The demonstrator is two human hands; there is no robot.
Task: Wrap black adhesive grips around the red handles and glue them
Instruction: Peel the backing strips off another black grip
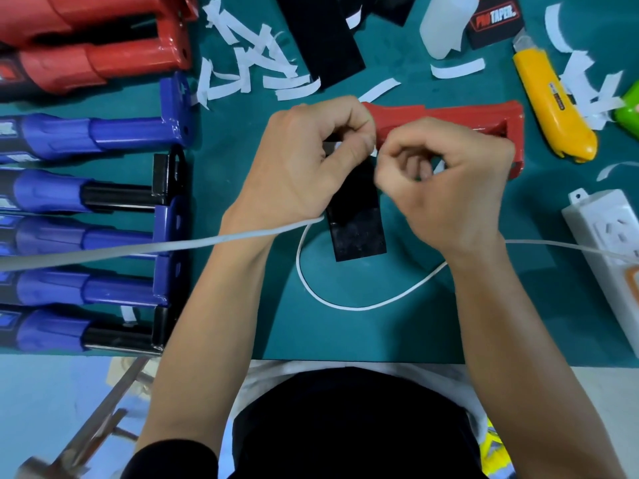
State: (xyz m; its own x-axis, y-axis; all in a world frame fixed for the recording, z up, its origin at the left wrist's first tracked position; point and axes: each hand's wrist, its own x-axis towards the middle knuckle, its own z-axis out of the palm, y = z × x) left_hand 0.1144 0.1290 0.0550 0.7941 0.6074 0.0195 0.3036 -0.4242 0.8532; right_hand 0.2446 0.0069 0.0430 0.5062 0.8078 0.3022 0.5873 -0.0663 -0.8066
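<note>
Red plastic handle (449, 115) is lying across the green surface (432, 333). Black rectangular adhesive grip sheet (358, 229) is trailing from the handle's left end toward the person. Left hand (304, 167) is curling its fingers, pinching the grip's top edge at the handle's left end. Right hand (446, 191), fingers also curled, is pinching just below the handle, seemingly a white backing sliver; can't tell for sure. Likely step: peeling backing, seating the first edge. Next move is calling for a straight, taut wrap around the handle, then glue. Yellow utility knife (553, 108) is lying right of the handle.
</note>
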